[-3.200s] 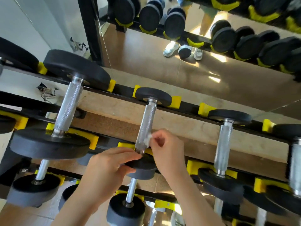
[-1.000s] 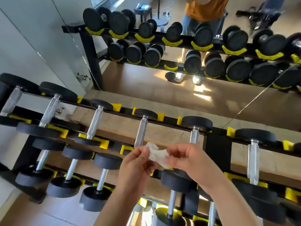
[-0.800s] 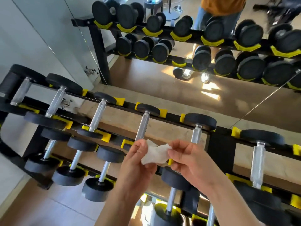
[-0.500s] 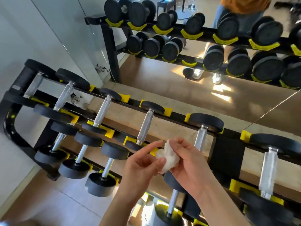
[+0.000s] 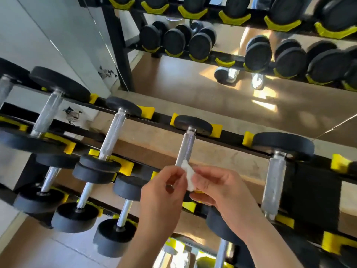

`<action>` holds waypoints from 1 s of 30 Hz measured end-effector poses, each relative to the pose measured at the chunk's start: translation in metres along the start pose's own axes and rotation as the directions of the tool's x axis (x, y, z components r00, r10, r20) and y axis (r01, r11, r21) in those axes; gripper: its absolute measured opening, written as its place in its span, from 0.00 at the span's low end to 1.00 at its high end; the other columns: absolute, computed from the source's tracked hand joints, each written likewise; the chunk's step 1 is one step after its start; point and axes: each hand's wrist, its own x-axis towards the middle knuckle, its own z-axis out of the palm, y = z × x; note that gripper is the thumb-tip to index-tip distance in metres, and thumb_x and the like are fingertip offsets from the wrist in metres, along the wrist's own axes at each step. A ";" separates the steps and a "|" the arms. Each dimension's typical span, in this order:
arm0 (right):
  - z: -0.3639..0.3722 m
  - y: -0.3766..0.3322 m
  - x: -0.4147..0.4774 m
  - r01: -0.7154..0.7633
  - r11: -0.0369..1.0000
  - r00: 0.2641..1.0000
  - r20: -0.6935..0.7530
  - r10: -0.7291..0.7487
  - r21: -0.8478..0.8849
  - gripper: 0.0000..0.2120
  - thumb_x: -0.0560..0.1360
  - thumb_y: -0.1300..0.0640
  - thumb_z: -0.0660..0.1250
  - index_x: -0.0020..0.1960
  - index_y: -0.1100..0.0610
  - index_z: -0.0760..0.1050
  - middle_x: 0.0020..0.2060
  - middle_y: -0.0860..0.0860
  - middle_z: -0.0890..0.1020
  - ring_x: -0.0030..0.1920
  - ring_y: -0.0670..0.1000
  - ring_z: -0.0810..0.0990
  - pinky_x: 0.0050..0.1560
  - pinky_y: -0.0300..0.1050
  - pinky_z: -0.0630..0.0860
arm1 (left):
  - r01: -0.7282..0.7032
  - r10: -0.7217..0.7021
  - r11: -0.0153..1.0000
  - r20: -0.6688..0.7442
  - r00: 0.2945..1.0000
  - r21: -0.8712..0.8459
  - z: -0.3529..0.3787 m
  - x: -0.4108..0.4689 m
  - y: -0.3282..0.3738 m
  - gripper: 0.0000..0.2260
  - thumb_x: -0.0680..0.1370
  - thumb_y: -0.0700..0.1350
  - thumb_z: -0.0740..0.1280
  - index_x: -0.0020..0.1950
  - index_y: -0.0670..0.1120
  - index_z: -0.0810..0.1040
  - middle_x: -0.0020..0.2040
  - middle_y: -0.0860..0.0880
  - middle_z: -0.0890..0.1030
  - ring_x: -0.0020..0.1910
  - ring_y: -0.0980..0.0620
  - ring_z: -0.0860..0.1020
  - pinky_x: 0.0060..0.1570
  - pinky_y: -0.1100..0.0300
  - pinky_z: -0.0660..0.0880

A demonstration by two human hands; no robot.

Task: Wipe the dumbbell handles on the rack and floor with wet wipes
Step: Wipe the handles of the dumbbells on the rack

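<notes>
Pinching wet wipe [image 5: 189, 176] (bunched) by dumbbell handle [image 5: 186, 147]: left hand [image 5: 164, 200] and right hand [image 5: 218, 190]

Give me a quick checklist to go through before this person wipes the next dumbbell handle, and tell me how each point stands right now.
1. Wipe in hand: ok. The wet wipe is pinched between the left hand and the right hand.
2. Wipe opened enough to wrap a bar: not ok. It is bunched into a wad.
3. A handle close by: ok. The middle handle lies just beyond the wipe, its upper length uncovered.
4. Wipe touching that handle: cannot tell.
5. Dumbbell seated: ok. Its far head sits between the yellow cradles.
6. Wipe damp enough: cannot tell.
</notes>
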 end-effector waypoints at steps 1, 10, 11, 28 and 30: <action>0.004 0.008 0.010 0.002 1.000 0.997 -0.073 0.000 0.019 0.09 0.68 0.52 0.71 0.46 0.51 0.85 0.44 0.52 0.86 0.46 0.54 0.85 0.47 0.46 0.81 | -0.056 0.055 0.998 0.021 0.998 0.032 0.001 0.006 -0.008 0.06 0.77 0.45 0.69 0.43 0.57 0.78 0.39 0.60 0.80 0.39 0.61 0.79 0.36 0.69 0.75; -0.002 0.036 0.107 0.267 0.703 0.648 -0.417 -0.638 -0.659 0.04 0.75 0.58 0.71 0.49 0.53 0.83 0.42 0.46 0.83 0.44 0.43 0.80 0.46 0.33 0.76 | -0.578 0.513 0.744 0.269 0.815 0.335 -0.005 0.015 -0.070 0.10 0.72 0.59 0.64 0.45 0.58 0.82 0.46 0.54 0.79 0.46 0.51 0.76 0.39 0.53 0.76; 0.001 0.043 0.112 0.270 0.664 0.634 -0.390 -0.667 -0.697 0.05 0.75 0.58 0.71 0.50 0.54 0.83 0.44 0.47 0.83 0.46 0.42 0.79 0.45 0.29 0.74 | -0.601 0.523 0.709 0.296 0.799 0.370 -0.008 0.016 -0.071 0.10 0.72 0.59 0.63 0.45 0.59 0.82 0.46 0.54 0.80 0.46 0.50 0.75 0.39 0.53 0.76; 0.017 0.072 0.086 0.282 0.533 0.724 -0.188 -0.664 -0.797 0.03 0.72 0.61 0.73 0.44 0.54 0.82 0.39 0.45 0.79 0.40 0.43 0.77 0.40 0.34 0.74 | -0.753 0.631 0.580 0.413 0.656 0.310 -0.028 0.031 -0.099 0.14 0.72 0.40 0.63 0.52 0.51 0.83 0.49 0.56 0.84 0.45 0.52 0.83 0.32 0.55 0.81; 0.019 0.073 0.083 0.328 0.522 0.727 -0.143 -0.672 -0.788 0.03 0.72 0.60 0.73 0.44 0.53 0.83 0.38 0.45 0.79 0.39 0.44 0.77 0.39 0.34 0.73 | -0.784 0.650 0.564 0.447 0.615 0.258 -0.036 0.041 -0.103 0.16 0.67 0.38 0.70 0.53 0.49 0.84 0.51 0.56 0.84 0.47 0.52 0.83 0.38 0.57 0.82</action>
